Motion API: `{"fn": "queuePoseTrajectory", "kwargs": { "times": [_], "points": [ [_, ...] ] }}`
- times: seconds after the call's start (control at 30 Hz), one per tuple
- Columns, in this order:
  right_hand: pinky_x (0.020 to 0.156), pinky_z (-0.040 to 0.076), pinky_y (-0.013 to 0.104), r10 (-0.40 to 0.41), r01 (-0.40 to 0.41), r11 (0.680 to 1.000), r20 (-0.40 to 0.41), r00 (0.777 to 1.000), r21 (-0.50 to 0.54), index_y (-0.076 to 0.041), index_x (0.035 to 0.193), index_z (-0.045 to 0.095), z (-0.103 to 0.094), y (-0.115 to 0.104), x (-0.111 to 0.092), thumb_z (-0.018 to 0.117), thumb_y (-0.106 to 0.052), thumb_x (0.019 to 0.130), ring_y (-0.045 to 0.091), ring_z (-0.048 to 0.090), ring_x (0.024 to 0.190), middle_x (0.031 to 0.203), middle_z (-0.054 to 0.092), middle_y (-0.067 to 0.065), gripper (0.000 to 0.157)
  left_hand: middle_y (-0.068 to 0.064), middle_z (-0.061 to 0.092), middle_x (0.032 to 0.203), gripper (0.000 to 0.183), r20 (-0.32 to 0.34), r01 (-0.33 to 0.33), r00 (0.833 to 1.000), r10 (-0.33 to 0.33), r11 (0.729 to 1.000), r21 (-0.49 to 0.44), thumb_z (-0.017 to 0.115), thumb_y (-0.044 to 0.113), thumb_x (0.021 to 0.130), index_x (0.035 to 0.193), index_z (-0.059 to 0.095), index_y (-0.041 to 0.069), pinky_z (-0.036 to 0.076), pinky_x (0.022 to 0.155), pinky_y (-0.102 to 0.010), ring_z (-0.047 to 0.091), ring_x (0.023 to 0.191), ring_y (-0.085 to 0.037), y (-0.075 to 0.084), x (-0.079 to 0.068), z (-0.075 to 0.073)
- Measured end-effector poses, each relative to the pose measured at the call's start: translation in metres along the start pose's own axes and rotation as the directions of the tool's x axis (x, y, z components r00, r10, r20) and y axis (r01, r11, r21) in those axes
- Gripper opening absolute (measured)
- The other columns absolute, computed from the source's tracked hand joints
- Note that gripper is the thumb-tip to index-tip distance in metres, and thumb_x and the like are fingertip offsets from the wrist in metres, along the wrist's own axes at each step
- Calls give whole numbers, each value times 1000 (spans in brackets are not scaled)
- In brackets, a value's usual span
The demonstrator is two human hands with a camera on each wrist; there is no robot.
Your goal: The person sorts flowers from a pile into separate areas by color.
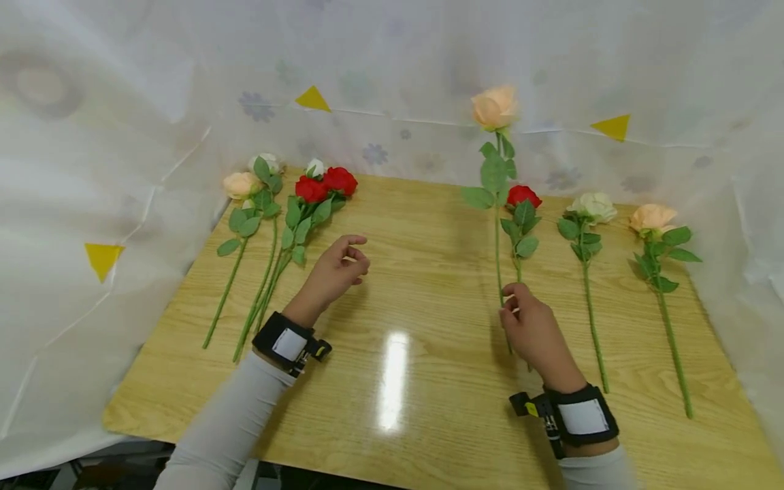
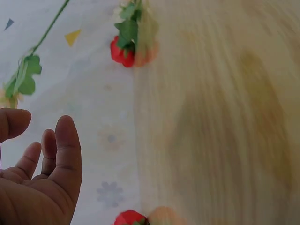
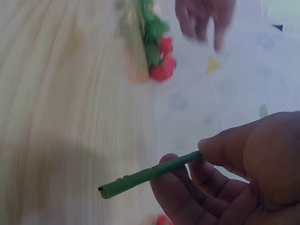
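Right hand (image 1: 537, 333) pinches a peach rose (image 1: 495, 109), seemingly raised above the bench (image 1: 435, 299) at right; left hand (image 1: 335, 271) hovers, grip relaxed.

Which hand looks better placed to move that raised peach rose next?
Probably the right hand: its thumb and fingers pinch the stem of the peach rose. The left hand holds nothing and is farther off, nearer the two bunched red roses.
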State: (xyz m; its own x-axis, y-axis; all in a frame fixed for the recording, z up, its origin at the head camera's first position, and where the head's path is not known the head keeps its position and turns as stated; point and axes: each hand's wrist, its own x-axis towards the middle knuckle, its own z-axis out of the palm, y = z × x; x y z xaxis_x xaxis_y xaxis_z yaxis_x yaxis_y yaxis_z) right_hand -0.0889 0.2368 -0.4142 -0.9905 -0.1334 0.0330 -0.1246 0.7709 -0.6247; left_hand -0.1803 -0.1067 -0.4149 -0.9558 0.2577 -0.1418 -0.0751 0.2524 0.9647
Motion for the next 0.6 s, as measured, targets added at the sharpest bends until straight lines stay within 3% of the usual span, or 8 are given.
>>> {"fn": "queuePoseTrajectory", "kwargs": {
  "times": [0.17,0.4,0.5,0.6],
  "points": [
    [43,39,33,100,-104,987,-39,994,-122,7,125,41,-46,52,-15,43,-10,97,16,52,53,97,59,30,33,-16,50,108,45,-29,16,999,-14,997,69,54,22,95,136,42,11,52,81,-48,55,99,-37,-17,-12,-38],
    [42,37,34,285,-287,925,-45,958,-249,17,122,36,-104,120,-39,37,-10,93,21,49,51,98,54,40,39,-16,46,112,48,-126,39,992,-23,991,129,51,25,97,140,38,9,49,86,-50,54,101,-34,-22,-37,-89],
    [44,39,37,362,-357,881,-44,931,-311,21,119,35,-125,142,-48,38,-8,89,27,51,53,97,53,42,42,-14,45,114,50,-156,67,987,-42,985,157,50,27,97,141,36,9,49,86,-50,52,102,-32,-23,-47,-107],
    [46,41,40,464,-447,823,-38,885,-351,24,119,31,-141,160,-59,39,-7,86,30,51,58,95,52,41,46,-12,45,114,52,-172,81,984,-50,981,179,50,31,97,141,35,9,51,85,-47,52,103,-31,-25,-56,-121]
  ]
}}
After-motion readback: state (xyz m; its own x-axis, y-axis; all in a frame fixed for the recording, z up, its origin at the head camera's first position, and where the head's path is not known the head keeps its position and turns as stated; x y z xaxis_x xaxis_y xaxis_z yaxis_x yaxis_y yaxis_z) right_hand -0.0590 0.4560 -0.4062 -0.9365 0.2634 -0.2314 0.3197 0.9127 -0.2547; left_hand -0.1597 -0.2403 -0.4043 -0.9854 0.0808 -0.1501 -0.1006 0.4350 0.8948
